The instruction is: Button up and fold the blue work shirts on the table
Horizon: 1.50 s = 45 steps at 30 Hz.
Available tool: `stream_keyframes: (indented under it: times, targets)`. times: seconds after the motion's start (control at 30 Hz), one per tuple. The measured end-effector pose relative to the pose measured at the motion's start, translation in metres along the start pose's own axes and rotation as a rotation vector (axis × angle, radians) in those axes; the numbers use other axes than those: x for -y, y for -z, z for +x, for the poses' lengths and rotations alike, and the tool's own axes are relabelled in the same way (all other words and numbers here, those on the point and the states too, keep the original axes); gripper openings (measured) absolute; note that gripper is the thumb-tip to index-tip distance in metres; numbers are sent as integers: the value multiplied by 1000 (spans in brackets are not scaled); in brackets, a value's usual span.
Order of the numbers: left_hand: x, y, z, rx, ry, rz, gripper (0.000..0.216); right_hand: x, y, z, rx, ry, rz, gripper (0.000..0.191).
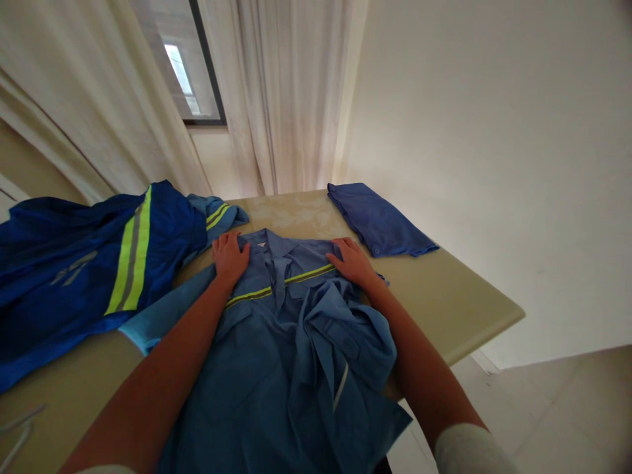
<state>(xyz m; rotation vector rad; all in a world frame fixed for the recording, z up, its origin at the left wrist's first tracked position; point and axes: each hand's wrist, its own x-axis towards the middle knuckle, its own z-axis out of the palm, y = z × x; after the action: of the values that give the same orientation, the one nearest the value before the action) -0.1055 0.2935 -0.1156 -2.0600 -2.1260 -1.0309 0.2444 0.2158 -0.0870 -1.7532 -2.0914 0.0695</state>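
A blue-grey work shirt (pixel 257 355) with thin yellow-green and grey chest stripes lies front side up, its collar toward the far edge. My left hand (pixel 230 258) rests on the shirt's left shoulder in view, fingers stretched and thumb apart. On the opposite shoulder lies my right hand (pixel 354 262), flat with its fingers extended. One sleeve is bunched over the shirt front beside my right forearm; the other runs out to the left, under my left forearm. The shirt's lower part drops out of view at the bottom.
A bright blue garment (pixel 83 263) with a wide yellow-green band covers the left of the table (pixel 459 303), touching another blue-grey striped garment (pixel 217 212). Folded navy cloth (pixel 375 220) lies at the far right. Curtains, a window and a wall stand behind. White hanger-like wire (pixel 22 424) shows lower left.
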Motion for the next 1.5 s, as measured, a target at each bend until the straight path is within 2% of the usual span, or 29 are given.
stream_keyframes:
  times: [0.07, 0.1, 0.2, 0.33, 0.47, 0.63, 0.8, 0.97, 1.2, 1.37, 1.5]
  targets:
    - [-1, 1, 1, 14, 81, 54, 52, 1, -7, 3, 61, -14, -23, 45]
    - [-2, 2, 3, 21, 108, 62, 52, 1, -8, 5, 97, -22, -30, 41]
    - [-3, 4, 7, 69, 55, 58, 49, -4, -7, 7, 161, -31, -36, 22]
    - [-2, 2, 8, 185, -137, 51, 60, -11, -5, 6, 135, -50, -36, 21]
    - [1, 5, 7, 209, -132, 74, 60, -13, -8, 5, 115, -57, -2, 20]
    - [15, 32, 26, 205, -193, 131, 47, -10, -10, 7, 100, -95, 20, 20]
    - [28, 55, 46, 373, -265, 147, 29, -9, -10, 8, 93, -132, 31, 20]
    - [38, 53, 45, 445, -238, 212, 31, -10, -12, 8, 83, -148, 45, 19]
    - [56, 48, 39, 235, -251, 165, 40, -12, -13, 8, 78, -145, 47, 20]
    - [56, 47, 33, 159, -196, 97, 24, -11, -13, 8, 75, -155, 53, 20]
    - [49, 50, 35, 33, -140, -5, 19, -12, -13, 8, 77, -155, 55, 20]
